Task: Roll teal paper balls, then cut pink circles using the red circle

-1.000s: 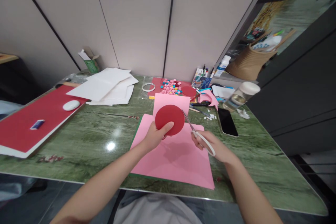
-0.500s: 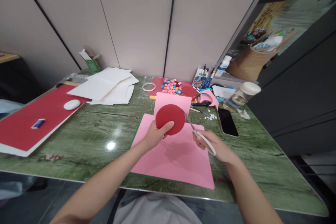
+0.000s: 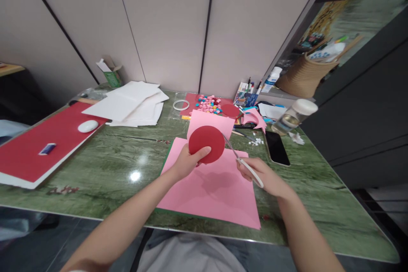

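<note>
My left hand (image 3: 188, 162) pinches a round red paper disc (image 3: 206, 139), thumb on top, fingers hidden underneath. A sheet of pink paper (image 3: 212, 120) sticks out behind the disc, and the same hand seems to hold both together. My right hand (image 3: 259, 174) is closed around the white handles of a pair of scissors (image 3: 251, 171). The blades point up and left and meet the right edge of the disc and the pink paper there. Below both hands lies a stack of larger pink sheets (image 3: 210, 199) on the table.
Left are a red board (image 3: 25, 153) with a white mouse (image 3: 88, 126), and white sheets (image 3: 130, 102). Behind the hands lie pink and blue beads (image 3: 208, 104) and a white ring (image 3: 181, 105). Right are a phone (image 3: 276, 148), a clear bottle (image 3: 291, 119) and pink scraps (image 3: 253, 118).
The right hand and scissors have shifted slightly right. The disc has barely moved, and the pink sheet behind it has turned a little.
</note>
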`<action>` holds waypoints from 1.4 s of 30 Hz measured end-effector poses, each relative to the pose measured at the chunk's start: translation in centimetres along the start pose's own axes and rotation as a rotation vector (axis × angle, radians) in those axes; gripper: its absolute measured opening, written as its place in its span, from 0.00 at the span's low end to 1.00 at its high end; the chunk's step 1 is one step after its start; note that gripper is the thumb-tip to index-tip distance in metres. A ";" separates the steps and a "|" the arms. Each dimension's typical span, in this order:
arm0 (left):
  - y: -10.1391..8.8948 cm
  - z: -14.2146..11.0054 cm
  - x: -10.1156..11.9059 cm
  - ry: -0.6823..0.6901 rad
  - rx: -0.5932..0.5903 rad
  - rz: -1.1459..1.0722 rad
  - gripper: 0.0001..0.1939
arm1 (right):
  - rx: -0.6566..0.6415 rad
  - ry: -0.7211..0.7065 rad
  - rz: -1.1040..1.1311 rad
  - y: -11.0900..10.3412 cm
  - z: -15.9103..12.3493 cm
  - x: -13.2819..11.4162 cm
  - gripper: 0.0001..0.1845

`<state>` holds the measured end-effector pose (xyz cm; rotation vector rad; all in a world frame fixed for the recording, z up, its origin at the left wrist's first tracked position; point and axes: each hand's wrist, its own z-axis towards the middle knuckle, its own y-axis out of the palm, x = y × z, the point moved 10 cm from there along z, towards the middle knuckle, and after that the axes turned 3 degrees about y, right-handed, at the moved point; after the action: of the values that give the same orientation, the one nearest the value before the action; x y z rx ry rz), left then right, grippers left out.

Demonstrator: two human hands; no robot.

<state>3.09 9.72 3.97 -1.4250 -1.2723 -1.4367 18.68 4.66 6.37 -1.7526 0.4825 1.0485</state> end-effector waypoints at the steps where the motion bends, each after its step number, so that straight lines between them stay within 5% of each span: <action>1: 0.0 0.0 0.1 0.004 -0.003 0.006 0.18 | -0.003 0.003 -0.002 0.0 0.0 0.1 0.20; 42: 0.3 0.4 0.6 -0.003 -0.129 0.125 0.17 | -0.013 0.009 -0.043 -0.2 -0.1 -0.1 0.21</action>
<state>3.39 10.07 4.55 -1.5640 -1.0890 -1.4535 18.84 4.69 6.54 -1.7719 0.4425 1.0163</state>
